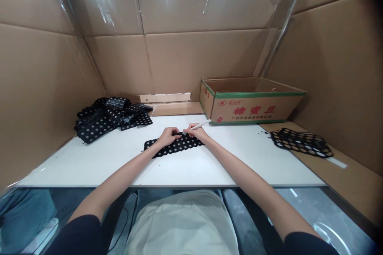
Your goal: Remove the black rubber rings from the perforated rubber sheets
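Note:
A black strip with pale round dots [176, 147] lies on the white table in front of me. My left hand [169, 136] is closed on its upper edge, with the thumb over the strip and the fingers curled. My right hand [196, 132] grips a slim white pen-like tool [201, 124]. The tool slants down to the left, its lower end at the strip's top edge near my left fingers. What kind of tip it has is too small to make out.
A heap of similar dotted black pieces [110, 115] lies at the left. An open cardboard box [254, 107] with green edging stands at the back right. Black netting with round holes [301, 142] rests at the right. Tall cardboard walls [173, 55] surround the white table [227, 163].

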Demonstrator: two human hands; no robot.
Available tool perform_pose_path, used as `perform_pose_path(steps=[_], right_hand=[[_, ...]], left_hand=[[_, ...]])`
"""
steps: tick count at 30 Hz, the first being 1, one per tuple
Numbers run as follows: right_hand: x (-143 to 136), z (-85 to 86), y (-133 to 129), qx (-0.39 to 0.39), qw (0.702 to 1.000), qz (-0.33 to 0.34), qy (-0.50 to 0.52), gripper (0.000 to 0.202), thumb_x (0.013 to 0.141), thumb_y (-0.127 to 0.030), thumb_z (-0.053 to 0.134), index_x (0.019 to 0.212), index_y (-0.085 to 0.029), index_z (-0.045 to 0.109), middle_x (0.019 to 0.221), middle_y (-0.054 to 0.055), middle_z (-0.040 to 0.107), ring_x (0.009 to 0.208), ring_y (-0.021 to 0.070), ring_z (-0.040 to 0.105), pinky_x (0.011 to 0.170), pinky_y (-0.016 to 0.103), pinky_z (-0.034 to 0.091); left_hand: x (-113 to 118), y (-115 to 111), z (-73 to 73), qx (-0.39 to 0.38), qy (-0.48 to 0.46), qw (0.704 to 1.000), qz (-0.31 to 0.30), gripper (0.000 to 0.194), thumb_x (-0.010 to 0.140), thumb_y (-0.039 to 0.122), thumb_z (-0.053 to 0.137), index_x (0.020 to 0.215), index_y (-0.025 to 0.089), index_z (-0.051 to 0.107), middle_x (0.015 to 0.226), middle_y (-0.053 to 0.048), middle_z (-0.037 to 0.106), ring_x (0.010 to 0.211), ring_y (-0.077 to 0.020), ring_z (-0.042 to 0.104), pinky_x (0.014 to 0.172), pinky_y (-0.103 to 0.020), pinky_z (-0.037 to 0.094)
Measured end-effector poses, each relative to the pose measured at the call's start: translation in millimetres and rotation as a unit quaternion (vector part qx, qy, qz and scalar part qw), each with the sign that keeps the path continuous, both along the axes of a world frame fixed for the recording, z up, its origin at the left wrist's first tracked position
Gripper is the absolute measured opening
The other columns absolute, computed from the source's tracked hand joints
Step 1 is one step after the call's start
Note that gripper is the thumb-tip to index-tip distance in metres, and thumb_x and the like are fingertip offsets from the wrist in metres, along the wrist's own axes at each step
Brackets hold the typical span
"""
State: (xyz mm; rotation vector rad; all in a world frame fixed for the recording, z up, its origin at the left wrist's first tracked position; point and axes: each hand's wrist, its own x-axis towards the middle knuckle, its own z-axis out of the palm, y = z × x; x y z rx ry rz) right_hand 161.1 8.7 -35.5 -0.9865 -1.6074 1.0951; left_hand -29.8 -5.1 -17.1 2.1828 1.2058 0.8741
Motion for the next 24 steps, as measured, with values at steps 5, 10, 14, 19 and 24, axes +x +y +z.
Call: perform_pose_path(steps=[5,10,14,19,24], right_hand=[[-0.3,0.1,0.0,-0.008,1.000,-0.006,0.005,0.035,0.062,-0.044,0.071,0.055,-0.018,0.048,0.044,-0.004,0.049,0.042,0.0083,0.041,0.045,0.023,0.030],[-0.5,0.6,-0.6,-0.008,1.000,-0.007,0.011,0.035,0.063,-0.044,0.070,0.057,-0.018,0.048,0.045,-0.004,0.049,0.042,0.0084,0.041,0.044,0.022,0.029],[-0.4,-1.0,0.5,0.000,1.000,-0.005,0.002,0.033,0.062,-0.043,0.070,0.057,-0.018,0.048,0.045,-0.004,0.049,0.041,0.0083,0.040,0.044,0.022,0.029],[-1.8,2.8,-3.1,0.026,0.999,0.000,-0.033,0.030,0.062,-0.041,0.068,0.057,-0.018,0.050,0.045,-0.004,0.048,0.043,0.0082,0.040,0.045,0.022,0.029],[-9.7,13.3,-12.0,0.017,0.997,-0.053,-0.061,0.026,0.063,-0.033,0.063,0.052,-0.019,0.044,0.042,-0.005,0.044,0.043,0.0082,0.039,0.046,0.022,0.028]], left_hand=[[0.5,-0.3,0.2,-0.004,0.002,1.000,0.006,0.009,0.069,0.022,0.064,0.072,0.014,0.061,0.071,0.000,0.063,0.068,-0.0134,0.055,0.071,-0.027,0.044],[0.1,0.6,-1.4,0.001,-0.002,1.000,0.002,0.009,0.069,0.022,0.064,0.071,0.014,0.060,0.070,0.000,0.063,0.067,-0.0131,0.055,0.071,-0.027,0.044],[-0.2,1.1,-2.1,0.006,0.001,1.000,-0.001,0.008,0.069,0.022,0.063,0.071,0.014,0.060,0.071,0.000,0.063,0.068,-0.0135,0.055,0.071,-0.027,0.044],[-0.1,3.1,-5.1,0.020,0.017,1.000,-0.011,0.009,0.071,0.023,0.061,0.074,0.015,0.060,0.074,-0.001,0.064,0.071,-0.0154,0.057,0.072,-0.028,0.044],[1.6,4.5,-10.6,0.058,0.053,0.997,-0.018,0.006,0.074,0.020,0.056,0.076,0.016,0.059,0.076,-0.002,0.064,0.074,-0.0167,0.057,0.072,-0.028,0.043]])
